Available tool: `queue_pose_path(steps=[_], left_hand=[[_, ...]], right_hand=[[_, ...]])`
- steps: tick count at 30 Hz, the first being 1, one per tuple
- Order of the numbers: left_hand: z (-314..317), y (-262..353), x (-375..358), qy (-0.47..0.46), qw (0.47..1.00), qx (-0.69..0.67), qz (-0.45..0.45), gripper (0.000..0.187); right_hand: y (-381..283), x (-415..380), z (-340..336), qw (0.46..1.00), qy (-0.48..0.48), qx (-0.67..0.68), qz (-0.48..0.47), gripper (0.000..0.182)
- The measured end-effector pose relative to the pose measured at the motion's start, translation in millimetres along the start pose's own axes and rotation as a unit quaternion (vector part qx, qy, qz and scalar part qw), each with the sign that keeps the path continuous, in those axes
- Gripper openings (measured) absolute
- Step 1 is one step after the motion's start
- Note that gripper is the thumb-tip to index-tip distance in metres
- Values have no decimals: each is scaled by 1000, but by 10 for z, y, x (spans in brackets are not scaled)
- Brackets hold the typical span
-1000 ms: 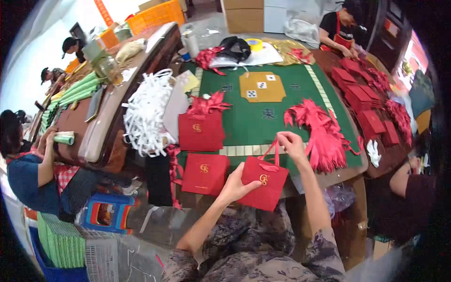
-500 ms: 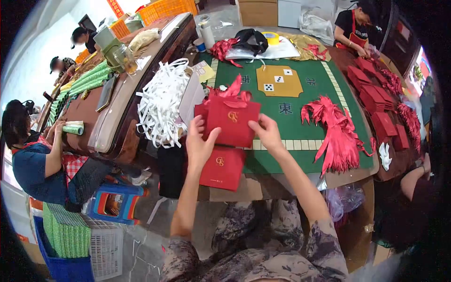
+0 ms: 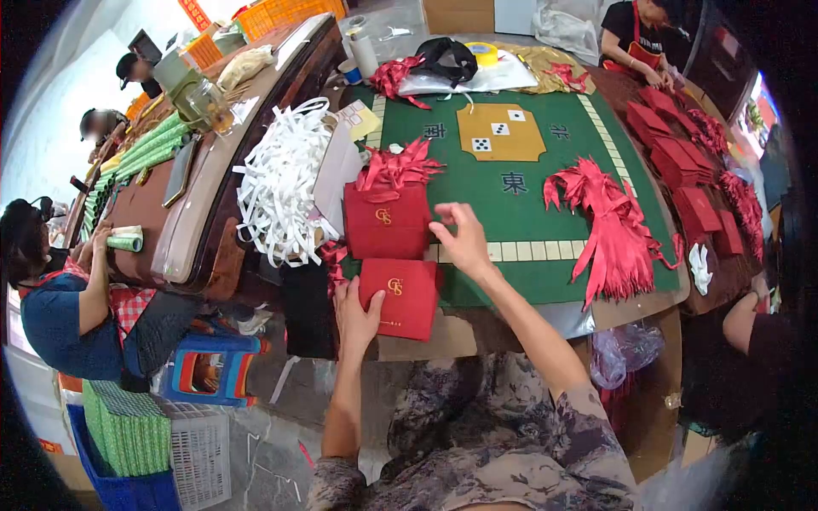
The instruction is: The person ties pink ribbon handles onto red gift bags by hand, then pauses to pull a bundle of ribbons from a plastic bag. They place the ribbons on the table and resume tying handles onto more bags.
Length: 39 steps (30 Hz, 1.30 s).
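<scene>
A stack of red paper gift bags with ribbon handles [image 3: 385, 220] lies on the green mat [image 3: 528, 213]. My right hand [image 3: 463, 240] rests with spread fingers against the stack's right edge. In front of it, at the table's near edge, lies a second pile of flat red bags [image 3: 400, 296] without handles. My left hand [image 3: 355, 313] grips that pile at its lower left corner. A heap of loose red ribbon handles [image 3: 607, 230] lies on the mat to the right.
A heap of white paper strips [image 3: 281, 192] lies left of the bags. More red bags [image 3: 682, 170] cover the right side table. Other people work at the left [image 3: 60, 307], far right [image 3: 750, 328] and back [image 3: 635, 34]. A blue stool [image 3: 204, 370] stands below.
The red bag with handles I held up in both hands now lies on the far stack. My left hand dropped to the near flat pile; my right hand stays by the stack.
</scene>
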<state>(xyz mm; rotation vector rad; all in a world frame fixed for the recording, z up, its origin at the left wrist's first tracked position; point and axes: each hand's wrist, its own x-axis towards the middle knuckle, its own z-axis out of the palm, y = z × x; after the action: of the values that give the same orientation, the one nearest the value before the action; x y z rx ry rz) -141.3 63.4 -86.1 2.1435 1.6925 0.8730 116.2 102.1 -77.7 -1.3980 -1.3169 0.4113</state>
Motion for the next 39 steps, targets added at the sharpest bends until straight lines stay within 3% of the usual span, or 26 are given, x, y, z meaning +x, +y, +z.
queue_pose_path(steps=[2, 3, 5, 7, 14, 17, 20, 21, 22, 24, 27, 29, 35, 39], left_hand=[[33, 18, 4, -4, 1000, 14, 7, 61], [46, 15, -7, -3, 1000, 11, 5, 61], [71, 42, -17, -10, 1000, 0, 13, 61], [57, 155, -38, 15, 999, 28, 31, 59], [31, 631, -188, 58, 994, 38, 83, 52], [129, 882, -259, -13, 997, -62, 48, 50], [289, 1083, -322, -40, 996, -42, 73, 47], [343, 1126, -336, -49, 993, -40, 104, 46], [391, 1182, -347, -64, 993, -20, 96, 44], [465, 1216, -362, -77, 990, -15, 117, 44], [458, 1339, -341, -100, 987, -3, 126, 41], [464, 1396, -273, -86, 978, -14, 190, 36], [642, 1574, -9, -139, 955, -36, 259, 39], [804, 1570, 41, -160, 935, -37, 315, 42]], right_hand=[[-219, -168, -259, 994, -73, -20, 82, 32], [-246, -275, -302, 994, -69, -24, 85, 32], [-287, -474, -363, 977, -149, -145, 52, 37], [-227, -648, -298, 979, -129, -156, -31, 37], [-200, -846, -587, 991, -99, -60, 63, 32], [-115, -894, -931, 992, -84, -72, 62, 30], [-22, -939, -1336, 994, -64, -49, 79, 25], [-62, -948, -1488, 993, -42, -60, 97, 22], [-30, -957, -1665, 989, -17, -145, 37, 20], [66, -1020, -1953, 982, 19, -188, 32, 21], [196, -1138, -2270, 955, 30, -286, 67, 21], [190, -1162, -2376, 952, 14, -305, 38, 20], [287, -1141, -2328, 947, 14, -319, 41, 14], [134, -1148, -2213, 946, 29, -324, -6, 10]])
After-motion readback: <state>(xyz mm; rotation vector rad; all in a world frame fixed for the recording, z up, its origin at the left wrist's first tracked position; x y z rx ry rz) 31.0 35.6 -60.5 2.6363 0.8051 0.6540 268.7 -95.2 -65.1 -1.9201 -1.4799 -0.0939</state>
